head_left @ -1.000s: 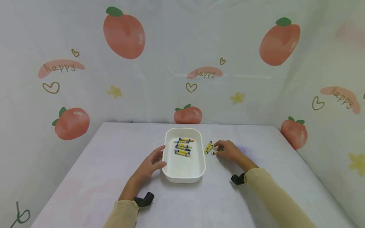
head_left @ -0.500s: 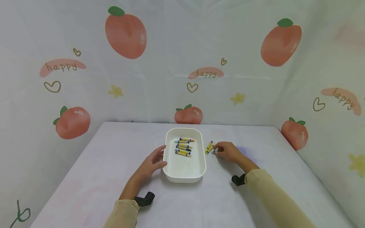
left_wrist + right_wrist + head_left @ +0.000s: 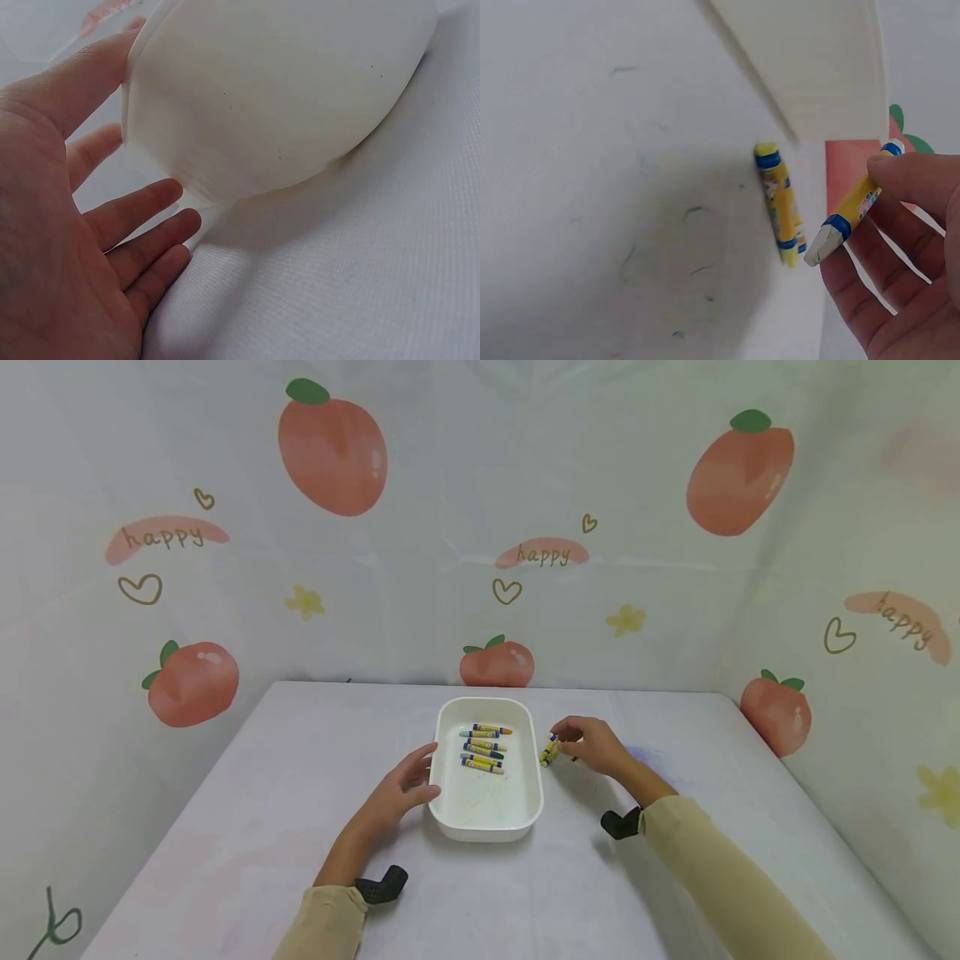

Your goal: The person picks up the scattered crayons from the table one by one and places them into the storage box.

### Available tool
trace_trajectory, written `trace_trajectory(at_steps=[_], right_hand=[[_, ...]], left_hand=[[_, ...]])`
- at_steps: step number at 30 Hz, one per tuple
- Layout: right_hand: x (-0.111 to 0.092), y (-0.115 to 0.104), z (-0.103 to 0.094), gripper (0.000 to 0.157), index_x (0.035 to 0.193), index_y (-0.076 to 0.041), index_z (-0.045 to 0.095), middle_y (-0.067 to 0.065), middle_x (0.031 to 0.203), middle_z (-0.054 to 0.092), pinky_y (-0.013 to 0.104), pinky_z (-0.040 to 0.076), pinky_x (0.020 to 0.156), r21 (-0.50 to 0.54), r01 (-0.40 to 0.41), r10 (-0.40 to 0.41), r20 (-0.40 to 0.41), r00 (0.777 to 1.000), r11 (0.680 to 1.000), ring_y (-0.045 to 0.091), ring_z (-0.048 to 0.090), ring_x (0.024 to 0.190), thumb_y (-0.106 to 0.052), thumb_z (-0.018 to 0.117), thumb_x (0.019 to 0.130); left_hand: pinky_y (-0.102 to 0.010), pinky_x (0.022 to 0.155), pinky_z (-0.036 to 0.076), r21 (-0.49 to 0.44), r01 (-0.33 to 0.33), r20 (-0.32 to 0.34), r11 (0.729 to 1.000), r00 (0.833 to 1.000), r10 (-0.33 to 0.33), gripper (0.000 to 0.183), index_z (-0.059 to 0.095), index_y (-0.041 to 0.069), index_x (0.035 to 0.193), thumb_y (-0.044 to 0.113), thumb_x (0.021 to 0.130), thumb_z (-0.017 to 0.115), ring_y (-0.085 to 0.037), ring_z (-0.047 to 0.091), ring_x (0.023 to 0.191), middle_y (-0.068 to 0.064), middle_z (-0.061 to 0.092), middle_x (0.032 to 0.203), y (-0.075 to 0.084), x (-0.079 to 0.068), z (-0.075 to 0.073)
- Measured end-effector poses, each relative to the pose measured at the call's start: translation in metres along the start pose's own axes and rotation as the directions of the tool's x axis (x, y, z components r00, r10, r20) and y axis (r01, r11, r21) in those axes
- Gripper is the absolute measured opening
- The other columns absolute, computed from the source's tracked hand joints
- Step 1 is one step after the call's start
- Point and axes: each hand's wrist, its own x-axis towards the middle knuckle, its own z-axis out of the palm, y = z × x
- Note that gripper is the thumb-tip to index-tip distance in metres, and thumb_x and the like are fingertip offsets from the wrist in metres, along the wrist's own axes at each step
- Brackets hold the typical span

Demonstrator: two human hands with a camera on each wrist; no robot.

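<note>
A white rectangular tray (image 3: pixel 483 814) stands mid-table with several crayons (image 3: pixel 482 767) in yellow and blue wrappers lying across its far half. At its left side, my left hand (image 3: pixel 401 785) touches the wall and rim with thumb and fingers spread and only slightly bent. The left wrist view has the fingertips (image 3: pixel 171 189) against the tray's outer wall. My right hand (image 3: pixel 597 747) pinches a white crayon (image 3: pixel 859 196) between thumb and fingers, right of the tray. Below the held crayon, a yellow crayon (image 3: pixel 780 202) lies on the table, largely covering another one beside it.
The table has a white cloth (image 3: pixel 300 760) with faint coloured marks, including a purple smudge (image 3: pixel 648 762) past the right hand. Behind it hangs a white curtain (image 3: pixel 420 568) printed with fruit and hearts. A black wrist mount (image 3: pixel 382 885) sits on the left wrist.
My right hand has picked up the white crayon from the table, tilting it and shifting slightly up and left, over the other loose crayons. The left hand and tray stay put.
</note>
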Motion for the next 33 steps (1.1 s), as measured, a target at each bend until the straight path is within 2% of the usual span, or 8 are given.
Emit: trace_trajectory(at_steps=[5, 19, 25, 33], right_hand=[[0.008, -0.012, -0.004, 0.022, 0.109, -0.001, 0.068, 0.008, 0.093, 0.067, 0.033, 0.053, 0.068, 0.034, -0.008, 0.008, -0.016, 1.000, 0.999, 0.025, 0.062, 0.090, -0.001, 0.069, 0.086], [0.035, -0.049, -0.004, 0.025, 0.113, -0.005, 0.067, 0.006, 0.099, 0.066, 0.034, 0.055, 0.077, 0.011, -0.041, 0.041, 0.011, 0.999, 0.999, 0.023, 0.060, 0.093, -0.008, 0.070, 0.089], [0.049, -0.062, 0.002, 0.024, 0.112, -0.006, 0.066, 0.006, 0.098, 0.066, 0.031, 0.055, 0.075, 0.023, -0.054, 0.053, 0.040, 0.998, 0.998, 0.022, 0.060, 0.091, -0.008, 0.071, 0.089], [0.064, -0.079, 0.007, 0.021, 0.110, -0.007, 0.067, 0.006, 0.096, 0.065, 0.030, 0.055, 0.075, 0.048, -0.015, 0.012, 0.063, 0.998, 0.999, 0.023, 0.059, 0.090, -0.006, 0.070, 0.089]], left_hand=[[-0.063, 0.107, 0.027, -0.001, 0.005, -0.002, 1.000, 1.000, -0.005, 0.068, 0.037, 0.023, 0.150, 0.025, 0.090, 0.069, -0.035, 0.044, 0.131, -0.015, 0.046, 0.145, -0.001, 0.001, 0.000], [-0.063, 0.106, 0.029, 0.011, 0.005, -0.005, 1.000, 1.000, -0.005, 0.068, 0.037, 0.025, 0.150, 0.026, 0.090, 0.069, -0.035, 0.044, 0.131, -0.014, 0.046, 0.145, -0.003, 0.001, 0.000], [-0.062, 0.105, 0.031, 0.019, -0.009, -0.003, 1.000, 1.000, 0.009, 0.067, 0.036, 0.021, 0.151, 0.021, 0.091, 0.067, -0.037, 0.044, 0.131, -0.017, 0.045, 0.145, 0.000, 0.000, -0.001], [-0.061, 0.105, 0.031, 0.007, -0.020, 0.003, 1.000, 1.000, 0.020, 0.067, 0.037, 0.025, 0.150, 0.026, 0.090, 0.068, -0.035, 0.045, 0.131, -0.015, 0.046, 0.145, -0.004, 0.002, -0.002]])
